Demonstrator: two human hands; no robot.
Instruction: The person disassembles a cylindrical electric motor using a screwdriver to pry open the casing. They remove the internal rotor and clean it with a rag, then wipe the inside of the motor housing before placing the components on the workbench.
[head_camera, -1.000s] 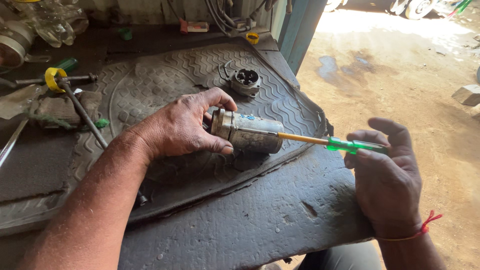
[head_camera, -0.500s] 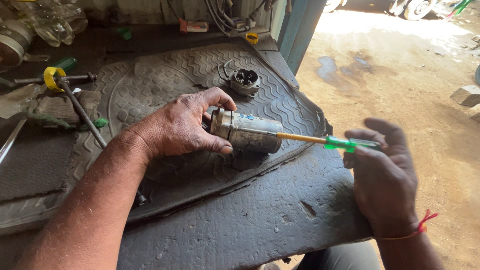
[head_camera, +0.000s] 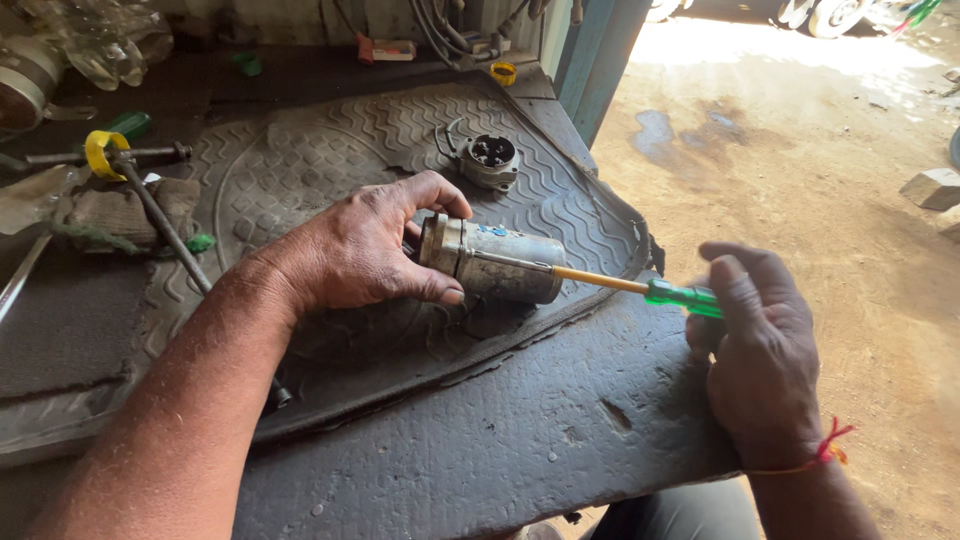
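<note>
On the motor housing (head_camera: 497, 262), a blue label (head_camera: 494, 231).

Round end cap (head_camera: 490, 160) (on rubber mat (head_camera: 330, 140))

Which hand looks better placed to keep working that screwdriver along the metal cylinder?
Probably the right hand: it already grips the screwdriver by its green handle, shaft lying along the cylinder. The left hand is busy clamping the cylinder on the mat.
</note>
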